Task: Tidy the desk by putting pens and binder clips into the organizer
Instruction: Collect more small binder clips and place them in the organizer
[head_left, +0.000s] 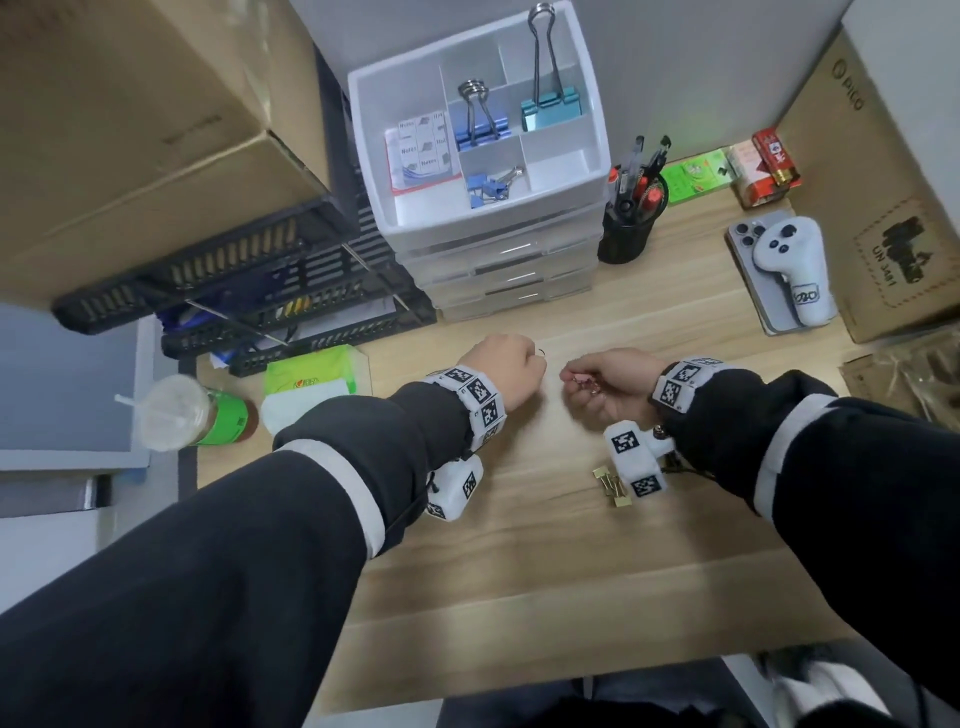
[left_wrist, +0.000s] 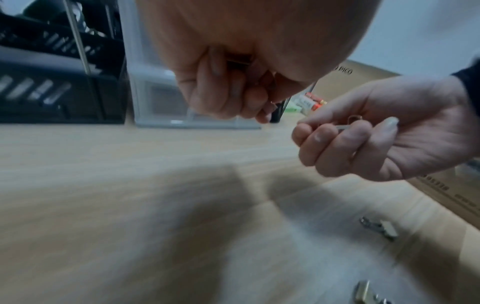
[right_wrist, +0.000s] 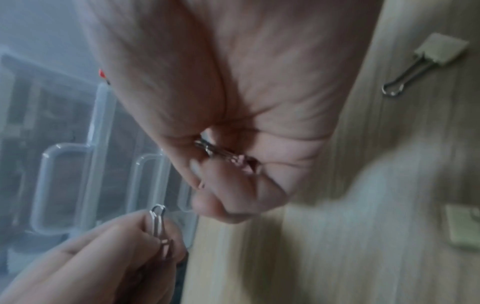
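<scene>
Both hands hover close together over the wooden desk (head_left: 519, 545), in front of the white organizer (head_left: 374, 156). My left hand (head_left: 532, 364) is curled into a fist round a small binder clip (right_wrist: 157, 223), whose wire loop sticks out. My right hand (head_left: 574, 378) pinches another small binder clip (right_wrist: 223, 154) with curled fingers. Two gold binder clips (head_left: 613, 486) lie on the desk near my right wrist. The organizer's top tray holds blue clips (head_left: 480, 124), a teal clip (head_left: 549, 106) and small blue clips (head_left: 488, 187).
A black pen cup (head_left: 628, 228) with several pens stands right of the organizer. A phone and white controller (head_left: 789, 265) lie at the right by a cardboard box (head_left: 893, 182). Black trays (head_left: 249, 291), a tissue pack (head_left: 311, 384) and a drink cup (head_left: 182, 415) sit at the left.
</scene>
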